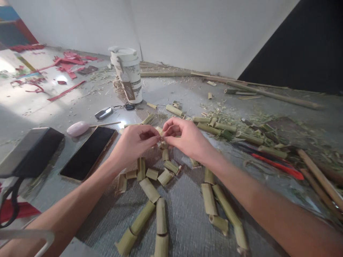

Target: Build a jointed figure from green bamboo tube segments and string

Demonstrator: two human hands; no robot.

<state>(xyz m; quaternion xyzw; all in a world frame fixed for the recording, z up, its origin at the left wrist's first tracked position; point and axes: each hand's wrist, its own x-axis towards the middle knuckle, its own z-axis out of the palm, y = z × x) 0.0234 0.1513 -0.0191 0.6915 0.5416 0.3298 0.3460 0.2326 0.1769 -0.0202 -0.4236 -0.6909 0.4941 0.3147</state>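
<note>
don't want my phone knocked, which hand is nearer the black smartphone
Left. The left hand is to the right of the black smartphone, apart from it; the right hand is farther right, beyond the left hand.

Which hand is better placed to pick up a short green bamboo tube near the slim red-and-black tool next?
Probably the right hand: those tubes lie on its side, while the left hand would have to reach past it.

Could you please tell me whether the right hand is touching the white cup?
Apart: the head view shows grey surface between the right hand and the white cup.
</note>
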